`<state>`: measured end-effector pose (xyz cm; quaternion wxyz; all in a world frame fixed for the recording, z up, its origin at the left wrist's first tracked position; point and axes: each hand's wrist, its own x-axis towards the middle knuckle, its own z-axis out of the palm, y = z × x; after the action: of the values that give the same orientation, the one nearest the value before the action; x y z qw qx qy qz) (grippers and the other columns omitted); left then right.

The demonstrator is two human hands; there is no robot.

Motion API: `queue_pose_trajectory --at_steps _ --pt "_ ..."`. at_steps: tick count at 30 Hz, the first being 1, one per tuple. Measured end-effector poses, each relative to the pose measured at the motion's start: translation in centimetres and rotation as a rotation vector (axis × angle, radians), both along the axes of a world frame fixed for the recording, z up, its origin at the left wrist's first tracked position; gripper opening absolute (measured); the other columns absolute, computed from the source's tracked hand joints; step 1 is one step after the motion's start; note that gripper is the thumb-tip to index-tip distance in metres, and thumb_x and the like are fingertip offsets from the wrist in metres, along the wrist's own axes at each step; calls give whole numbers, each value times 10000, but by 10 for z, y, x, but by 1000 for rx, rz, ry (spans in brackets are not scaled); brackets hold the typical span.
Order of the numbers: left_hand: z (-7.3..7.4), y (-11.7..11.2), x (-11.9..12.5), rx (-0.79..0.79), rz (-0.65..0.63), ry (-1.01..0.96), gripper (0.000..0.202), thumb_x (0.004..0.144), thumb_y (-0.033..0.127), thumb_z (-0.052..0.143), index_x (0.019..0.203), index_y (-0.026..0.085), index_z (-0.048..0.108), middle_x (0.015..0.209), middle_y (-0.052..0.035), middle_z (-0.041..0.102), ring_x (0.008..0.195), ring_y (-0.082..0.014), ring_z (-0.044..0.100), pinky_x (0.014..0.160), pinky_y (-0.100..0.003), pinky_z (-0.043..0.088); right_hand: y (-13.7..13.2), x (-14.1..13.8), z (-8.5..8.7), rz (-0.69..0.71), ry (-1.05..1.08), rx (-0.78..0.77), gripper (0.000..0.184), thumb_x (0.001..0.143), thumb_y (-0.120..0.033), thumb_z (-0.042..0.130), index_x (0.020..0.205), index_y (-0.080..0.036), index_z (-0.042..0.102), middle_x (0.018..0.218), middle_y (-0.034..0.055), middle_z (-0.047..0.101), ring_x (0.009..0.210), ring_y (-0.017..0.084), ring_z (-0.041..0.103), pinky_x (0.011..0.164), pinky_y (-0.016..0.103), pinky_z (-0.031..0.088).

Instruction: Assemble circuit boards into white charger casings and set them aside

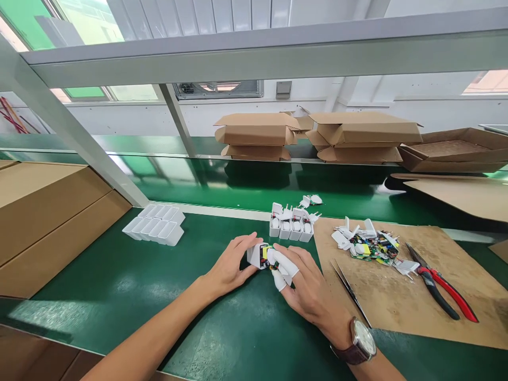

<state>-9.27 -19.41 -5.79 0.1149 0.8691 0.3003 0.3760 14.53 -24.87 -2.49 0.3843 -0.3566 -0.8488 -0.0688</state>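
My left hand holds a white plastic charger housing on its side, thumb and fingers around it. In my right hand, white covers on the thumb and index finger grip a small circuit board with yellow and dark parts at the housing's open end. My fingers hide part of the board, and I cannot tell how deep it sits. Just beyond my hands stands a row of white housings with boards and plug pieces sticking out. Open-topped white housings stand grouped at the left.
On a brown board at the right lie a pile of circuit boards and white plug pieces, red-and-black pliers and tweezers. Another board piece lies behind the row. Cardboard boxes line the back; a large carton stands left.
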Motion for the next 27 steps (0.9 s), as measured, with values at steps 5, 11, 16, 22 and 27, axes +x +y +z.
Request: queue_pose_trajectory --at_steps 5,11,16,22,27 --pt "2 -2 0 -40 16 20 844 942 180 653 1615 289 157 1388 -142 641 1281 -298 596 1061 -523 499 0 1 1 -1 5 -11 475 936 -52 529 1397 -148 469 1337 185 662 1172 323 613 911 540 607" --pt "3 -4 0 -46 13 17 859 938 195 670 1617 295 154 1386 -142 642 1265 -296 610 1060 -522 501 -2 2 3 13 -4 -48 418 915 -50 510 1316 -166 533 1367 186 645 1202 322 603 923 552 604" --pt "4 -6 3 -38 -34 5 858 943 209 672 1622 282 152 1401 -153 632 1275 -292 600 1067 -518 508 1 0 -3 38 -5 -63 408 908 -43 504 1297 -162 548 1337 175 659 1150 312 607 921 540 597" --pt "2 -9 6 -129 -96 -18 862 930 251 695 1613 293 172 1370 -163 626 1262 -305 617 1045 -528 539 3 -5 -10 41 40 -114 509 912 -82 552 1409 -164 476 1260 166 674 1092 315 616 871 519 598" --pt "-1 -11 9 -341 -222 -87 920 920 200 667 1626 290 84 1388 -160 617 1252 -284 650 1062 -509 549 3 -4 -6 51 245 -242 428 964 -227 628 1381 -218 531 1100 106 693 976 250 662 811 421 626"
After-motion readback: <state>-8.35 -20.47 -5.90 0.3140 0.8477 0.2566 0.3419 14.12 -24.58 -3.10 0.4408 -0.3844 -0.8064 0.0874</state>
